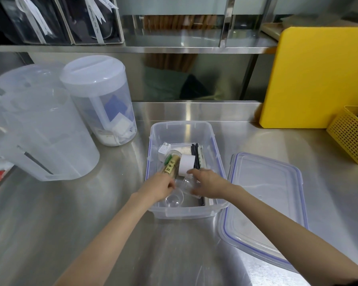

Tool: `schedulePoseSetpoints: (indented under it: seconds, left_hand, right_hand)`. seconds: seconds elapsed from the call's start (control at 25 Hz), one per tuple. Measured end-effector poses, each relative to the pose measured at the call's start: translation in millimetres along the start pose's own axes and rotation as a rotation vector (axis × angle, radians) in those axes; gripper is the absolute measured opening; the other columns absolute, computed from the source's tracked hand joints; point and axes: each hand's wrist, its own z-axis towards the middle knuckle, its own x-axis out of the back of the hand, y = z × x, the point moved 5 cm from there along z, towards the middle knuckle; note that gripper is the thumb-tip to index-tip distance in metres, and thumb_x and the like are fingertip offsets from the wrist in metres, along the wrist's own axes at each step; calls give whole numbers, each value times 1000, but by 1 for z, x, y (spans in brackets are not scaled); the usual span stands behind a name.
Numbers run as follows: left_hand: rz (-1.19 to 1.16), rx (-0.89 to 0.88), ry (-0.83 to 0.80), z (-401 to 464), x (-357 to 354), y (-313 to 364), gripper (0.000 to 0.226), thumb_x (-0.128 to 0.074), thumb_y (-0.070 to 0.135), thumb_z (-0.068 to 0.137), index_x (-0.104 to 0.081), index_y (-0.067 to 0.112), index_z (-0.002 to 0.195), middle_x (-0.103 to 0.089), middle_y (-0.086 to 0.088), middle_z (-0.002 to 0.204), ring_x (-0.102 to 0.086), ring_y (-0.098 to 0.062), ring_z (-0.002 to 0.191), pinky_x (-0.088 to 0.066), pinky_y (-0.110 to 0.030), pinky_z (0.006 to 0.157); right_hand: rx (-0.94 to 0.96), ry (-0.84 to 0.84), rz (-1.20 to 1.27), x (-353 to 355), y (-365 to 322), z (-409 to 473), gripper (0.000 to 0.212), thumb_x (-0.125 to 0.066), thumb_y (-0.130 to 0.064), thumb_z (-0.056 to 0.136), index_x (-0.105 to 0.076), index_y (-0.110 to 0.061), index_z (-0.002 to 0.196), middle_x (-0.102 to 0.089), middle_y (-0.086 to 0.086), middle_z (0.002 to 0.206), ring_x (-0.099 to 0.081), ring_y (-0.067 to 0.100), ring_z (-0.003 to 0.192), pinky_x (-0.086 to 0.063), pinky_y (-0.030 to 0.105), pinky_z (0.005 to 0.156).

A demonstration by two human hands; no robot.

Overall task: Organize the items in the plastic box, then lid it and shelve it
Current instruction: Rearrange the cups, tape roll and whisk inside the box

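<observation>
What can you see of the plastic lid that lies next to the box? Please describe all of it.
The lid is a rectangular sheet of clear plastic with rounded corners, a raised rim and a thin blue line along its edge. It lies flat on the steel counter, to the right of the open plastic box, not on it. Its left edge lies very near the box's right side; contact cannot be told. No hand touches it; the right forearm only passes in front of its near left corner.

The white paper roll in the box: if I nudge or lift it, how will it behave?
The white paper roll is a cylinder lying on its side, so it may roll when nudged. It looks like wound paper, probably light. The right hand touches its near end; the box walls should stop it.
</observation>
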Motion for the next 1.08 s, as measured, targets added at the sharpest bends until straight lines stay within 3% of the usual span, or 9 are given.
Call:
schedulePoseSetpoints:
  seconds: [0.12,0.2,0.28,0.4,0.48,0.68,0.84,0.96,1.08]
  left_hand:
    - [-170,27,69,-6,15,1,26,-50,12,89,-67,13,109,-65,-13,115,-66,-28,86,-51,-26,71]
    - [-338,53,86,-9,22,0,26,-52,11,89,-66,9,111,-63,-13,115,-65,-23,68,-49,-10,51]
    - [-483,86,100,-13,26,0,24,-52,10,89,-66,5,109,-62,-12,111,-62,-10,48,-42,-4,39]
    - [-654,136,105,-20,27,1,25,-52,9,89,-65,2,109,-64,-6,79,-55,2,31,-46,-6,39]
    - [-756,145,89,-25,28,4,27,-52,9,90,-62,2,114,-60,-3,65,-57,1,33,-49,-9,41]
    - [-984,87,-2,-38,32,17,30,-53,12,89,-58,3,117,-61,-2,81,-65,-2,44,-52,-13,43]
    - [-1074,82,-64,-43,31,23,22,-50,7,90,-60,6,110,-63,-1,83,-67,-4,49,-51,-13,44]
    - [-1176,74,-92,-47,30,25,13,-52,9,90,-63,9,96,-65,0,78,-68,-6,51,-53,-14,46]
    - [-1332,35,-150,-51,30,28,16,-56,16,88,-63,9,101,-72,2,77,-70,-8,59,-54,-16,49]
  right_hand:
    - [3,120,130,17,-1,-8,66,-61,-29,85,-29,-16,141,-47,13,133,-52,30,115,-43,37,95]
    - [15,199,193,27,-1,-15,64,-61,-28,85,-30,-15,140,-51,12,131,-55,28,111,-44,34,92]
    - [19,271,270,36,1,-22,62,-61,-28,86,-32,-15,139,-54,11,129,-57,26,108,-45,32,90]
    - [19,392,479,45,5,-35,61,-61,-27,86,-33,-17,138,-56,9,126,-59,19,97,-47,30,87]
    - [27,467,665,51,6,-43,62,-61,-28,86,-31,-20,139,-55,5,125,-59,14,95,-49,27,84]
    - [157,502,869,56,-8,-61,56,-61,-28,86,-34,-33,135,-54,-5,117,-62,-15,84,-49,0,68]
    - [231,374,887,41,-21,-71,54,-60,-18,87,-36,-28,134,-55,-4,120,-63,2,95,-52,5,74]
    - [226,320,883,32,-24,-74,55,-60,-12,87,-36,-23,135,-53,-6,118,-60,0,93,-49,2,74]
    - [205,299,907,29,-22,-74,54,-59,-5,86,-38,-27,130,-52,-6,115,-58,-6,90,-45,-3,71]
